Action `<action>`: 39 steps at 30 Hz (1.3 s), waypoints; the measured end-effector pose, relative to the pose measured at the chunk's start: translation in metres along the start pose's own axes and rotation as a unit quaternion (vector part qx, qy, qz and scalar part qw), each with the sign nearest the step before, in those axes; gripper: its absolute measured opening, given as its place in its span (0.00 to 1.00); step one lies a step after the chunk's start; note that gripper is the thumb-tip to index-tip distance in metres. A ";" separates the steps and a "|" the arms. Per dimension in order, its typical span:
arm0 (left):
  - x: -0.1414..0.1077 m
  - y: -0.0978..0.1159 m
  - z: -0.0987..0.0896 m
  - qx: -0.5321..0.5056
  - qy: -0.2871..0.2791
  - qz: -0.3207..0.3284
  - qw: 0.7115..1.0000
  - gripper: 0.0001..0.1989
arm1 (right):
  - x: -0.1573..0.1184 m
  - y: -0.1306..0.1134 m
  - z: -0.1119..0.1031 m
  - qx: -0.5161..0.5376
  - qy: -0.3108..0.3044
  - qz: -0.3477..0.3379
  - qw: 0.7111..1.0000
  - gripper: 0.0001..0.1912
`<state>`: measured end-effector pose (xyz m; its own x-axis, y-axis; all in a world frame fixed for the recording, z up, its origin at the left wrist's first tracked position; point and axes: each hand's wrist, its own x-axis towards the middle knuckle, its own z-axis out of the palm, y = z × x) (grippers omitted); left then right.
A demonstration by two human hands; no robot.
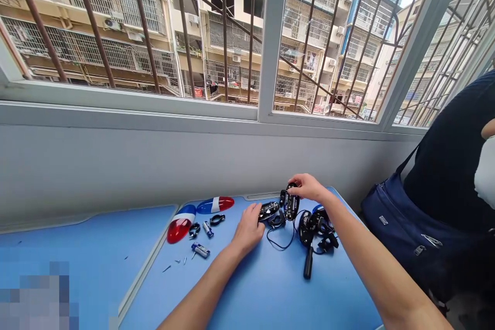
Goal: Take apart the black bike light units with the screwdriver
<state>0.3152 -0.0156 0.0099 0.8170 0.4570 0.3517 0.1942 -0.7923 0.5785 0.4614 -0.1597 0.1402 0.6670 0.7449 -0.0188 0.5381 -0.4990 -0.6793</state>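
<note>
My right hand (308, 187) grips the upper end of a black oval light housing (291, 205), held upright with its inner parts facing me. My left hand (248, 229) has its fingers closed on the left end of a second black oval housing (269, 210), low over the table. Beneath them lie a black clamp (277, 220) and a thin black cable (284, 247). To the right sits another black rounded housing (305, 229) with a black clamp (328, 241) beside it. A black handle-like piece (308, 264) lies in front.
Left on the blue table (247, 299) are two red, white and blue covers, one nearer (181, 224) and one farther (215, 205), black ring clamps (217, 219), batteries (200, 250) and several screws (177, 261). A person with a navy bag (398, 221) is at right.
</note>
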 end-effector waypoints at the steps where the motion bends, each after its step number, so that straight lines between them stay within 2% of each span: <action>1: 0.001 -0.002 0.001 -0.007 0.000 0.008 1.000 0.29 | -0.004 -0.001 -0.001 0.033 0.000 -0.016 0.999 0.14; 5: 0.004 -0.010 0.006 -0.034 -0.004 0.041 0.999 0.30 | -0.021 -0.004 -0.004 0.160 -0.009 -0.066 0.985 0.15; 9: 0.008 -0.012 0.011 -0.060 -0.007 0.056 0.997 0.31 | -0.033 -0.006 -0.003 0.256 -0.022 -0.087 0.963 0.17; 17: 0.006 -0.007 0.008 -0.110 0.010 0.021 0.994 0.32 | -0.049 -0.007 0.005 0.369 -0.029 -0.087 0.925 0.20; 20: 0.003 0.000 -0.005 -0.138 0.040 -0.002 0.990 0.30 | -0.055 -0.008 0.005 0.392 -0.019 -0.079 0.916 0.19; 24: -0.007 0.025 -0.039 -0.196 0.063 -0.019 0.978 0.25 | -0.065 -0.013 0.001 0.415 -0.002 -0.074 0.907 0.19; 26: -0.017 0.044 -0.060 -0.239 0.046 -0.008 0.970 0.24 | -0.069 -0.016 0.001 0.430 0.008 -0.078 0.900 0.19; 28: -0.031 0.064 -0.078 -0.356 -0.011 0.004 0.935 0.26 | -0.075 -0.018 0.004 0.447 0.018 -0.085 0.890 0.19; 30: -0.047 0.079 -0.090 -0.391 -0.045 0.021 0.919 0.29 | -0.082 -0.021 0.011 0.463 0.027 -0.091 0.881 0.18; 32: -0.064 0.087 -0.095 -0.373 -0.050 0.049 0.925 0.31 | -0.091 -0.024 0.021 0.476 0.030 -0.092 0.874 0.17; 34: -0.078 0.087 -0.097 -0.327 -0.039 0.046 0.943 0.31 | -0.101 -0.027 0.033 0.489 0.022 -0.085 0.868 0.16; 37: -0.093 0.079 -0.097 -0.268 -0.003 0.031 0.963 0.29 | -0.113 -0.029 0.056 0.511 0.007 -0.073 0.856 0.16; 39: -0.100 0.071 -0.098 -0.239 -0.002 0.026 0.971 0.27 | -0.117 -0.028 0.072 0.523 -0.001 -0.065 0.850 0.17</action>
<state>0.1941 -0.0773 0.0882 0.8210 0.4191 0.3878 -0.1215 -0.5354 0.8358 0.3309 -0.2011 0.1087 0.6359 0.7644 0.1067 -0.1459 0.2549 -0.9559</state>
